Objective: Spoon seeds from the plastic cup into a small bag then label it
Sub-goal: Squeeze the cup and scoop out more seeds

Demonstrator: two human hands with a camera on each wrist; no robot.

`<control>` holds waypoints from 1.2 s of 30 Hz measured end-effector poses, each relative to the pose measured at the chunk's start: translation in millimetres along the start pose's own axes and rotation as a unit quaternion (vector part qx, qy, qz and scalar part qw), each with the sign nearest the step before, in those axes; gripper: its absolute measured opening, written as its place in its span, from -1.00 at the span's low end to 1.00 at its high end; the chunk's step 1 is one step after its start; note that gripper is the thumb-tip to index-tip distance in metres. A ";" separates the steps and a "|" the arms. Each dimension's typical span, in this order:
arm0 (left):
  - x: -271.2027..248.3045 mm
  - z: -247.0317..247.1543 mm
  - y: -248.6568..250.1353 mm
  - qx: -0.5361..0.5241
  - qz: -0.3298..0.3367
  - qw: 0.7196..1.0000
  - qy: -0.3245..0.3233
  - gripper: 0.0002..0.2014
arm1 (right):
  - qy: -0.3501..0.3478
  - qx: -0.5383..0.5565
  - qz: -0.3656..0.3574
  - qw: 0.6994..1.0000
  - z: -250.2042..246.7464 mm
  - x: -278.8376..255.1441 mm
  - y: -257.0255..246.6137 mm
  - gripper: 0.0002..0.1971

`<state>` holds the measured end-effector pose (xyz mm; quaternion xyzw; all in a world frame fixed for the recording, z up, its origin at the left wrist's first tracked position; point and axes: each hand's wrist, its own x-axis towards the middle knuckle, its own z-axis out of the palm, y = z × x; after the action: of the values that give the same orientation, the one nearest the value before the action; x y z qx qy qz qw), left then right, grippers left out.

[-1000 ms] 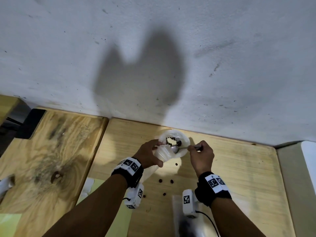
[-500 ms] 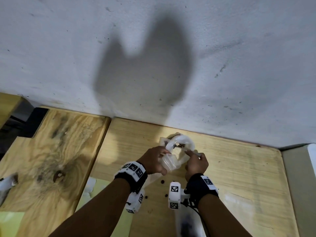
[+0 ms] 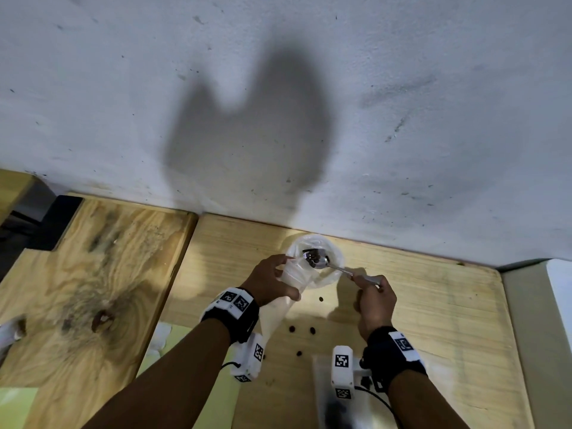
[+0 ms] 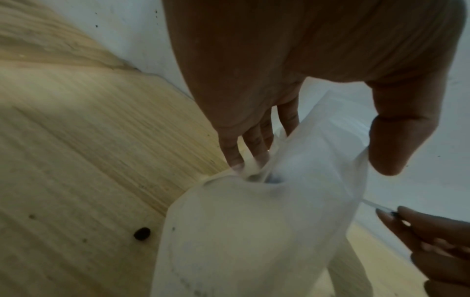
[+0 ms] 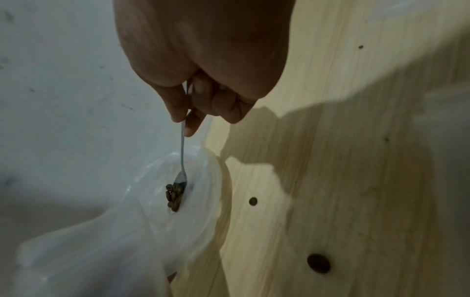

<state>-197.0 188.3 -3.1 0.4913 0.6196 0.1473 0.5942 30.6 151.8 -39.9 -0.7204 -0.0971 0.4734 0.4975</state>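
The head view looks down from above; both wrist views sit close, perhaps tilted, sharing the bag (image 4: 254, 231) and wooden table (image 3: 433, 305).

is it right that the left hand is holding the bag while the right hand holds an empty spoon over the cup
Not quite: the spoon is not empty. The right wrist view shows its bowl loaded with brown seeds. The rest stands: the left hand grips the bag, and the right hand pinches the spoon's handle, bowl over the cup.
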 end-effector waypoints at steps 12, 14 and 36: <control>-2.2 5.5 0.3 0.024 0.021 0.999 0.010 -0.13 | -0.142 -0.029 -0.186 0.972 -16.9 -35.2 -64.9 -0.66; -2.4 5.0 2.3 0.018 0.016 1.000 0.010 -0.13 | -0.187 -0.106 -0.238 0.947 -11.6 -44.3 -67.5 -0.62; -5.7 -8.5 13.9 -0.111 -0.005 0.993 -0.049 -0.37 | -0.039 -0.354 -0.373 0.856 -9.5 -20.0 -30.4 -0.61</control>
<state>-199.5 193.8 13.0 0.4261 0.5722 0.1879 0.6751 37.3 148.4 -3.1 -0.7387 -0.5392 0.2132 0.3437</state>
